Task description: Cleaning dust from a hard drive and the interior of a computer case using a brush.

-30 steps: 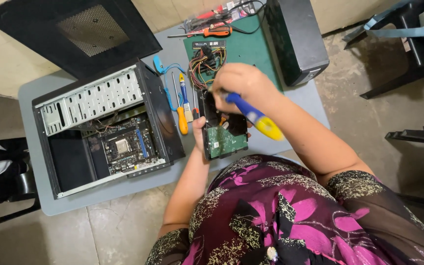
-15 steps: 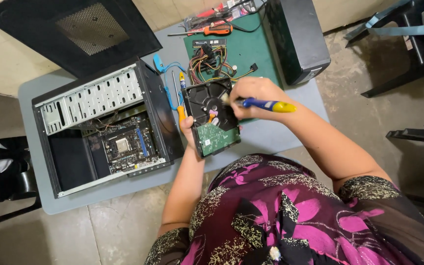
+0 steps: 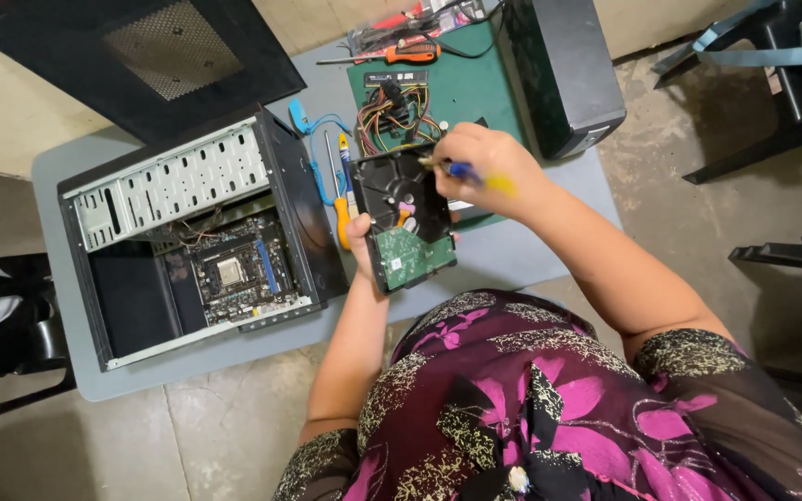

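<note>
Above the grey table (image 3: 512,255), head view: I hold a hard drive (image 3: 403,221), circuit-board side up.

My left hand (image 3: 364,243) is clamped on the drive's left edge; my right hand (image 3: 486,165) is closed around a blue-and-yellow screwdriver (image 3: 466,173), its tip touching the drive's far end. An open computer case (image 3: 192,232) lies to the left, a green mat (image 3: 461,88) with loose cables beyond.
</note>
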